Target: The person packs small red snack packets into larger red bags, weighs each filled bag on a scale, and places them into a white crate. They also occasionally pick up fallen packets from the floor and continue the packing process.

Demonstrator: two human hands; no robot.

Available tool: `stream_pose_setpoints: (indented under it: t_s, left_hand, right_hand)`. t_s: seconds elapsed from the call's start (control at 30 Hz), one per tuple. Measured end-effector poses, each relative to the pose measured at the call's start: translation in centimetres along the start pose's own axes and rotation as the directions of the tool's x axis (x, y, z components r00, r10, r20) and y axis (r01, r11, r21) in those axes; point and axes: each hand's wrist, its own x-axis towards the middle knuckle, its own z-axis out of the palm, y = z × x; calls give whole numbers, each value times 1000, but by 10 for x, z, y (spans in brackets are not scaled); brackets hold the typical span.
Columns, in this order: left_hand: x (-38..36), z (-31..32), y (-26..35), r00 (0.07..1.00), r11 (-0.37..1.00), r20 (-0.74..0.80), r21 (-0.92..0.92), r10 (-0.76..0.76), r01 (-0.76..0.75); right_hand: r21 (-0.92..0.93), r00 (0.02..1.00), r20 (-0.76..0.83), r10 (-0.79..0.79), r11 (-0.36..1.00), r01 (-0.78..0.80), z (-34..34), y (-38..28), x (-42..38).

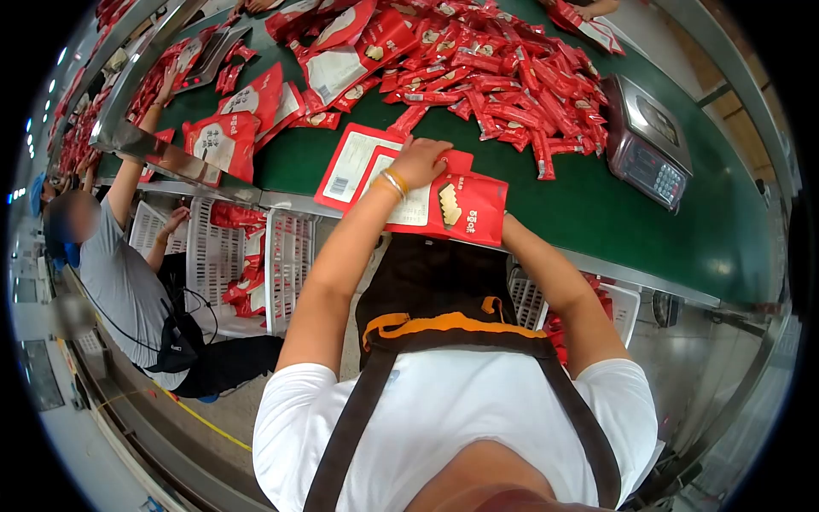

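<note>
Flat red pouches with white label panels (478,207) lie overlapped at the table's near edge, in front of my body. My left hand (420,162) rests on top of them, its fingers bent over the upper pouch; whether it grips anything is not clear. At the pouches' lower right corner is my right hand (506,229), mostly hidden behind the red pouch, its fingers out of sight. Just beyond my hands, a big heap of small red packets (512,85) covers the green table (572,209).
A metal scale (648,141) stands on the right of the table. More large red pouches (220,143) lie at the left. White crates (290,264) with red packs sit below the edge. A co-worker (128,273) stands at the left; another person's hand (593,8) shows at the far side.
</note>
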Motion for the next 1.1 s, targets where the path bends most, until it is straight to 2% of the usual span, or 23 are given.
stream_pose_setpoints:
  t_s: [0.07,0.1,0.17,0.2,0.23,0.3,0.37,0.43,0.47,0.5,0.57,0.6,0.67,0.7,0.8,0.87,0.9,0.93,0.97,1.0,1.03,1.07,1.1]
  left_hand:
    - [11,-1,-13,975,989,207,138,-81,53]
    - [18,-3,-17,976,990,209,136,-66,38]
    - [27,-4,-26,860,993,504,117,-78,22]
    - [20,13,-47,928,1000,372,-20,-5,14]
    - [20,7,-45,925,1000,380,-27,9,1]
    - [16,-2,-34,969,1000,247,7,0,-2]
    - [6,-3,-23,970,1000,241,22,-19,15]
    - [-1,-5,-12,1000,980,-1,197,26,-25]
    - [-5,-8,-7,992,965,71,250,-101,80]
    - [-14,-15,9,992,965,78,251,-95,72]
    - [-33,-21,43,971,937,-189,289,-144,195]
    - [-38,-18,52,975,939,-179,290,-134,183]
    - [-50,-9,66,953,911,-131,284,-272,300]
    - [-51,-2,65,953,911,-127,282,-275,301]
    - [-48,14,57,942,842,-160,422,-294,335]
    - [-51,14,58,949,845,-143,433,-280,315]
    - [-49,12,57,957,844,-135,451,-258,291]
    - [-49,12,55,955,841,-140,452,-260,296]
    - [-50,13,54,957,852,-144,436,-251,289]
    - [-52,15,55,960,865,-141,417,-241,279]
    - [-53,15,57,961,868,-132,413,-242,275]
    - [-51,13,57,961,866,-123,417,-247,276]
    - [-50,12,57,961,863,-119,422,-251,278]
  right_hand:
    - [26,1000,-1,-1,1000,1,-1,1,-2]
    - [39,1000,2,-5,999,5,-1,0,-3]
    - [62,1000,9,-4,998,3,-3,-1,-8]
    - [72,1000,16,-2,997,1,-4,-2,-11]
    - [87,1000,26,-4,996,2,-3,-2,-13]
    - [108,999,39,-7,994,3,-2,-2,-16]
    - [135,999,50,-9,991,2,0,-2,-19]
    - [160,998,57,-20,987,10,3,2,-18]
    - [169,998,57,-20,985,10,4,3,-18]
    - [182,998,56,-24,983,13,5,4,-18]
    - [198,998,49,-24,980,14,7,6,-19]
    - [207,999,43,-30,978,21,9,7,-19]
    - [226,999,37,-33,974,24,13,10,-21]
    - [229,999,28,-37,973,30,14,9,-21]
    - [213,1000,2,-22,977,21,11,7,-26]
    - [89,971,43,237,967,-240,-31,-35,-34]
    - [-48,882,44,469,883,-467,-54,-48,-37]
    - [-36,858,-264,441,884,-465,-71,-39,-46]
    - [-22,747,-547,377,886,-462,-87,-31,-56]
    - [-125,605,-749,268,840,-527,-103,-28,-56]
    - [-201,436,-893,114,765,-612,-116,-25,-57]
    - [-196,430,-895,120,759,-620,-123,-15,-57]
    - [-240,465,-877,118,731,-639,-129,-7,-54]
